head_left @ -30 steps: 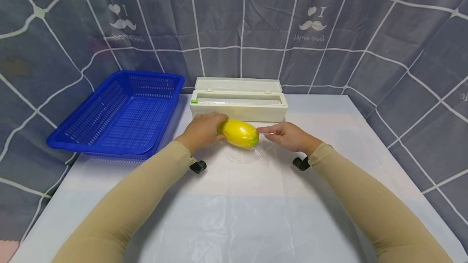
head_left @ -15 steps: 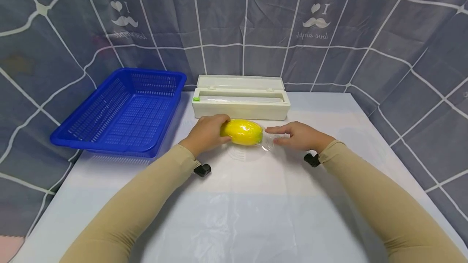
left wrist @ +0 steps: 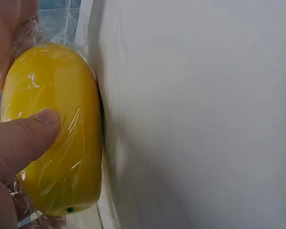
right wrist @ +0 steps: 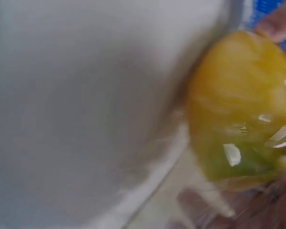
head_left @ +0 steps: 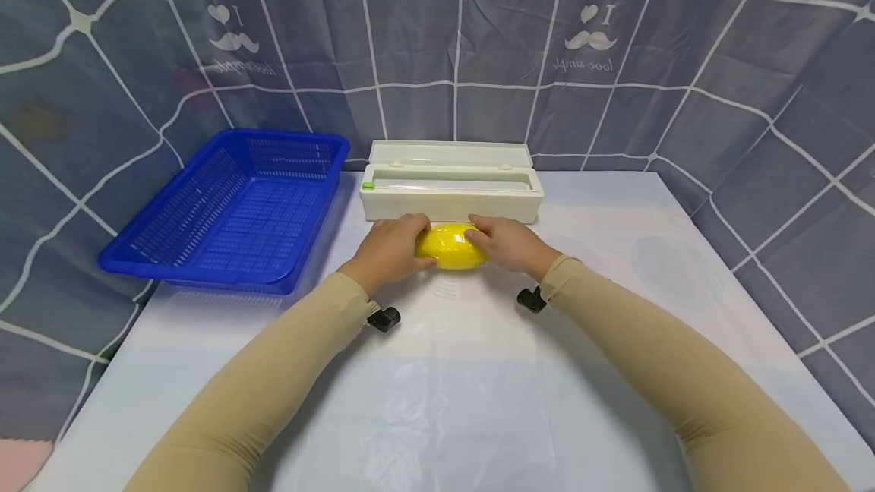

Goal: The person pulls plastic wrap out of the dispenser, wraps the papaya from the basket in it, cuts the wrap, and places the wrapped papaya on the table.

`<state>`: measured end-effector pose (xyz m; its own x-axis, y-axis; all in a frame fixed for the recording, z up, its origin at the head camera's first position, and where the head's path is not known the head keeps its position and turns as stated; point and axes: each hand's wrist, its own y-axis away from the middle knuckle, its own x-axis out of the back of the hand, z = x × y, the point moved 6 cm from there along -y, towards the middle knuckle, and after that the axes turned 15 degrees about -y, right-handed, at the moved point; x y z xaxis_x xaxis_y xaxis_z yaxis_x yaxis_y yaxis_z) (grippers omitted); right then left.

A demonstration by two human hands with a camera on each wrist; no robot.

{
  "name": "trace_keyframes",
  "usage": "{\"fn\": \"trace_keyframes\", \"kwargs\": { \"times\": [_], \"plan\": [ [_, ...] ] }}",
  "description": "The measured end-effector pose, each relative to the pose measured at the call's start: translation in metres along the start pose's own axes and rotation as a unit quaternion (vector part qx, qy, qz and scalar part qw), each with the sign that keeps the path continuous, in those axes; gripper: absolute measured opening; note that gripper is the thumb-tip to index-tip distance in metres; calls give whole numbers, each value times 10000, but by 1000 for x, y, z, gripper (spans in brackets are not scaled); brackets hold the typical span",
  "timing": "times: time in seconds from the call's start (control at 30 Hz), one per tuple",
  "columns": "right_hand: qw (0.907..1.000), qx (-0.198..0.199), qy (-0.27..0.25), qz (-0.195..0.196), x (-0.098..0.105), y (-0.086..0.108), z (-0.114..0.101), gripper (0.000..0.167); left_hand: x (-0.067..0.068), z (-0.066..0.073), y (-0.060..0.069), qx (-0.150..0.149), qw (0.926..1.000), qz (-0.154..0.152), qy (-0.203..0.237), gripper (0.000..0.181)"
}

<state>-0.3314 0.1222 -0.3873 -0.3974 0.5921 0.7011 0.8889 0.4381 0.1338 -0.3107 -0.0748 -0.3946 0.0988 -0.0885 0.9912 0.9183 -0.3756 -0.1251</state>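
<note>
A yellow oval fruit point(head_left: 451, 247) with a greenish end lies just in front of the white box, wrapped in clear cling film point(left wrist: 52, 31). My left hand point(head_left: 388, 250) grips its left end, the thumb pressed on the near side in the left wrist view. Over its right end my right hand point(head_left: 513, 244) is cupped, with the thumb and fingers against the film. In the right wrist view the film gleams over the fruit's green end, and the fingers there are blurred and partly cut off.
Behind the fruit stands the long white cling film box point(head_left: 451, 209), its lid tipped back and a roll inside. A blue plastic basket point(head_left: 198, 275) sits at the left. A grey checked curtain point(head_left: 410, 36) encloses the white table point(head_left: 424, 416).
My right hand first drew back to the right from the fruit's end with loose film near the fingers, then came in onto that end. The left hand kept its grip.
</note>
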Motion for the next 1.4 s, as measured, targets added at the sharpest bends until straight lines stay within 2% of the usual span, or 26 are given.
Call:
{"fn": "trace_keyframes", "kwargs": {
  "times": [0.17, 0.37, 0.5, 0.67, 0.83, 1.13, 1.4],
  "plan": [
    [9994, -140, -161, -259, -8, -2, 13, 64, 0, -2, 3, 124, 9992, -239, 282, 50],
    [9984, -89, -375, -409, -15, -2, 18, 68, 2, -8, 5, 770, 9918, -492, 888, 33],
    [9985, -94, -408, -353, -17, -1, 21, 66, -1, -11, 3, 950, 9869, -598, 1156, 32],
    [9989, -55, -360, -289, -17, -1, 23, 65, -5, -14, -1, 1021, 9811, -667, 1506, 30],
    [9991, 60, -326, -259, -17, -2, 24, 65, -4, -15, -3, 1023, 9795, -666, 1602, 29],
    [9993, 36, -314, -213, -13, -1, 23, 65, -1, -14, -6, 984, 9774, -697, 1733, 31],
    [9991, 26, -319, -289, -12, 0, 24, 66, -3, -15, -7, 913, 9748, -687, 1915, 32]
  ]
}}
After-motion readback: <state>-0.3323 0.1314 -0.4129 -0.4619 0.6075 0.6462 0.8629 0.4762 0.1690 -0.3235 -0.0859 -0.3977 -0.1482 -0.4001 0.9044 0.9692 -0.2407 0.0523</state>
